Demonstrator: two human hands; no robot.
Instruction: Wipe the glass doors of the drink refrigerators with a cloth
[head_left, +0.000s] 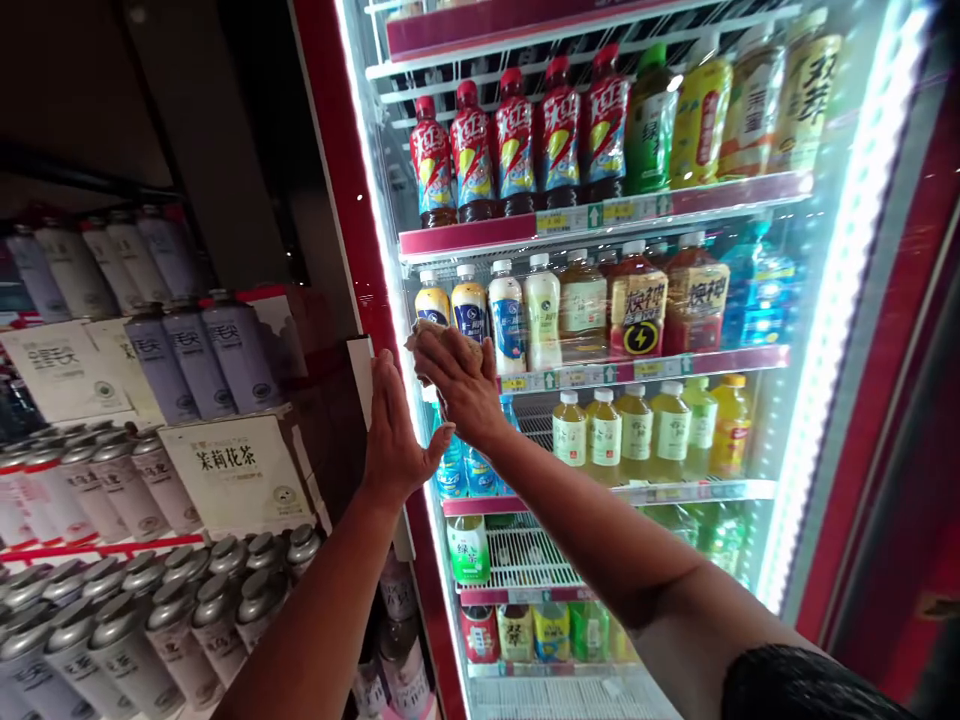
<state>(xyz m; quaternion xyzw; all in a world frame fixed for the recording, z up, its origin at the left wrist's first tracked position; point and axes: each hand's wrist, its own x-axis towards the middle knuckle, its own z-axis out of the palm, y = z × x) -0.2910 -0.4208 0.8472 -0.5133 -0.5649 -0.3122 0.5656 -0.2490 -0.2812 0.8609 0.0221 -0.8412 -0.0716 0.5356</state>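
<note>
My right hand (466, 392) presses a crumpled beige cloth (474, 347) against the glass door of a lit drinks fridge, near its left side. Part of the cloth is hidden under my fingers. Just left of it, my left hand (391, 435) is held upright, fingers straight and thumb apart, with nothing visible in it. It lies at the door's red left frame (330, 170), beside a pale vertical strip (361, 375); I cannot tell whether the palm touches. Behind the glass, near the cloth, stand a white-capped bottle with a blue label (508, 318) and similar bottles.
Fridge shelves hold rows of bottles, including red-capped iced tea bottles (514, 150) and pale yellow bottles (637, 425). On the left, a display carries many silver-topped cans (124, 640), purple cans (238, 355) and a white carton (232, 475). A red frame (877, 420) borders the right side.
</note>
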